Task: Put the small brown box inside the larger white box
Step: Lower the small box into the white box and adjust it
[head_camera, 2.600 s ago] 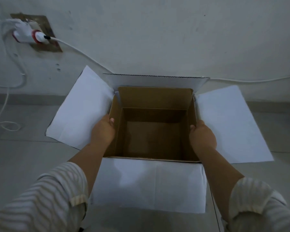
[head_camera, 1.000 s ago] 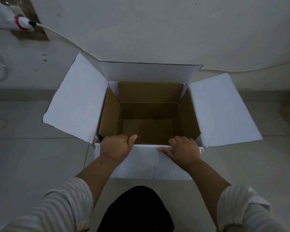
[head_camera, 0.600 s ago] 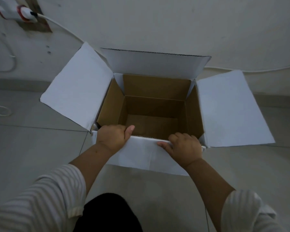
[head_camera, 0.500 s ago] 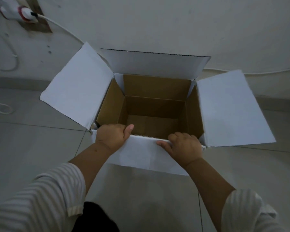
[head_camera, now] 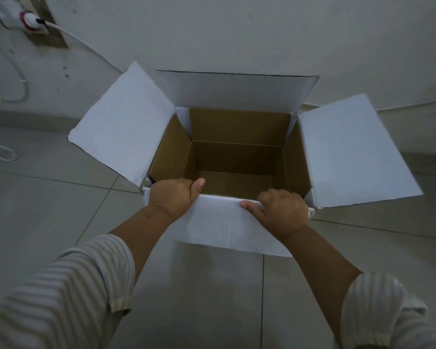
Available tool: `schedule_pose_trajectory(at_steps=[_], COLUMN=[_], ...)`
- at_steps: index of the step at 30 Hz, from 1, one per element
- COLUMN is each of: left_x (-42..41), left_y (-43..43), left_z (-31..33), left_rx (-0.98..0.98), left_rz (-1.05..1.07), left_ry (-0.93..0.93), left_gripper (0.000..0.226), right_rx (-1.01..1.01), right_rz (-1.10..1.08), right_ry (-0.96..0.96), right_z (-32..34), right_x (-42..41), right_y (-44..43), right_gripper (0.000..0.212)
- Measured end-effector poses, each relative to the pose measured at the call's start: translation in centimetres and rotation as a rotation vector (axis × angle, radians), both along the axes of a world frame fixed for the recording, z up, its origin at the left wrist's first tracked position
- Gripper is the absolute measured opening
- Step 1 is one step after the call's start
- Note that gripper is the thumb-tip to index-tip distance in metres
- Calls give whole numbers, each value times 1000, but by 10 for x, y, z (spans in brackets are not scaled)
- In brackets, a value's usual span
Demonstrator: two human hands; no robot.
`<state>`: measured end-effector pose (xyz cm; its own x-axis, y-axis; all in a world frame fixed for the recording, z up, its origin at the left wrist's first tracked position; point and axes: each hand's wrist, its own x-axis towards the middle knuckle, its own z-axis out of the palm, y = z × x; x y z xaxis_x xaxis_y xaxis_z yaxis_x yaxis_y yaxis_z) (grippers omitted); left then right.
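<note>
The larger white box (head_camera: 358, 152) stands on the tiled floor against the wall, all its flaps folded out and its brown inside bare. My left hand (head_camera: 173, 195) grips the near rim at its left end, fingers curled over the edge, thumb up. My right hand (head_camera: 282, 212) grips the same near rim toward its right end, pressing the near flap (head_camera: 219, 227) down. The small brown box is not in view.
A grey wall rises just behind the box. A wall socket with a white plug (head_camera: 25, 17) sits at the upper left, and its white cable (head_camera: 0, 147) loops over the floor on the left. Another cable (head_camera: 400, 103) runs along the wall at the right.
Both hands went from the box's side walls to its near rim 2.6 s ago to 1 s ago. Since then they hold there; only my view has shifted slightly.
</note>
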<state>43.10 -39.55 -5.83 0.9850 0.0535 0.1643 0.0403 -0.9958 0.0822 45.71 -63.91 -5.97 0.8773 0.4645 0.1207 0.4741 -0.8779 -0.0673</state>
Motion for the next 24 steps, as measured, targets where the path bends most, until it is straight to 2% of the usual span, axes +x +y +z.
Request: schedule_pose_trajectory(at_steps=[5, 9, 13, 24], left_x=[11, 20, 28, 53], left_y=[-62, -105, -141, -220], left_z=[2, 3, 5, 5], left_rx=[-13, -27, -53, -46], left_rz=[-24, -28, -50, -117], left_ry=[13, 26, 55, 38], left_gripper=[57, 58, 59, 61], right_rx=[19, 20, 20, 62], right_rz=[-38, -84, -99, -110], right_ry=[-71, -87, -106, -173], right_z=[-2, -3, -3, -9], right_x=[7, 11, 15, 34], right_y=[-61, -103, -140, -221], right_gripper=[81, 78, 85, 75])
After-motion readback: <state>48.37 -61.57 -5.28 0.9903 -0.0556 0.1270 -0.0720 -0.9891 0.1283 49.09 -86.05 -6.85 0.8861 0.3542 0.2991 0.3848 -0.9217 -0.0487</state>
